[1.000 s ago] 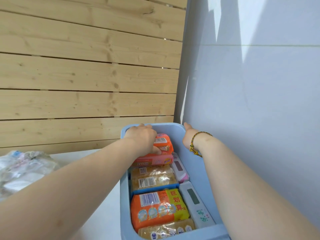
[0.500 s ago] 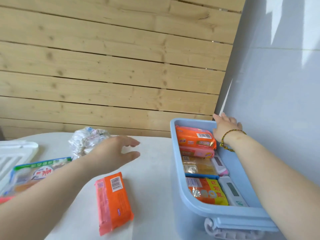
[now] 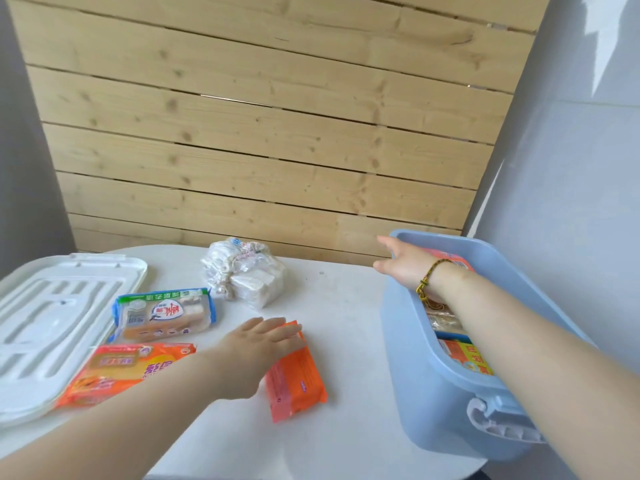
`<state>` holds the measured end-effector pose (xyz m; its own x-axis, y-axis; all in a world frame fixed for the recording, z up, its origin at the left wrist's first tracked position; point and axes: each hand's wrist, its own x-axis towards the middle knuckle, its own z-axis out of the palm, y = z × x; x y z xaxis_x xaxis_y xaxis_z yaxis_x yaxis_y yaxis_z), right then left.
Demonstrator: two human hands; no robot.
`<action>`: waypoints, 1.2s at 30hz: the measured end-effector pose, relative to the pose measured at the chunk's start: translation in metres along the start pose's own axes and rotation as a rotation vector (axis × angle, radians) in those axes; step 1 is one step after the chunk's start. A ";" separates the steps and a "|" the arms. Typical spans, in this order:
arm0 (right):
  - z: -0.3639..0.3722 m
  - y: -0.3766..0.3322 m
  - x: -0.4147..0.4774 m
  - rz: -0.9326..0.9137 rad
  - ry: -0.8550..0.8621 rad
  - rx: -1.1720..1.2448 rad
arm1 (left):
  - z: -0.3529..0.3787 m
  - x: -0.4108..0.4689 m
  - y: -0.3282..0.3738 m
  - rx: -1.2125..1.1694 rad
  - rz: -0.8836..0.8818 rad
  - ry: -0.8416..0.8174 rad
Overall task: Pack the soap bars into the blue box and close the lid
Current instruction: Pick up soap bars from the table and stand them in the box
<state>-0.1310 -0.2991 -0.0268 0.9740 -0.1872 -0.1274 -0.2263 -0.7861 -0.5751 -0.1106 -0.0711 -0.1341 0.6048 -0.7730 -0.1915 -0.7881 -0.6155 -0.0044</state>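
Observation:
The blue box [image 3: 415,344] stands at the right of the white table with several wrapped soap bars inside. My right hand [image 3: 403,263] hovers over its left rim, fingers spread, holding nothing. My left hand [image 3: 258,344] lies flat with fingers apart on the top end of an orange soap bar [image 3: 298,379] on the table. A green-and-blue soap pack [image 3: 162,315] and a large orange soap pack [image 3: 117,370] lie further left. The white lid [image 3: 45,317] rests at the far left.
A crumpled white plastic bag with bars [image 3: 242,273] sits at the back of the table [image 3: 346,317]. A wooden slat wall stands behind, a grey wall at the right. The table's front edge curves near the bottom right.
My view swung left. My left hand left the box and came down onto the orange bar on the table. My right hand moved from the box's far corner to its left rim.

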 end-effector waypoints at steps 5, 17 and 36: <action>0.007 -0.002 0.001 -0.033 -0.001 0.106 | -0.004 0.021 0.006 0.150 0.108 -0.103; 0.004 -0.024 -0.017 -0.352 0.172 -0.078 | -0.039 -0.003 -0.013 -0.089 -0.138 0.310; 0.054 -0.081 -0.027 -0.465 -0.036 -0.699 | -0.028 -0.103 -0.070 -0.495 -0.438 0.331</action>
<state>-0.1382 -0.1988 -0.0207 0.9661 0.2558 -0.0332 0.2574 -0.9647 0.0563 -0.1150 0.0475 -0.0862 0.9168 -0.3979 0.0328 -0.3698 -0.8152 0.4458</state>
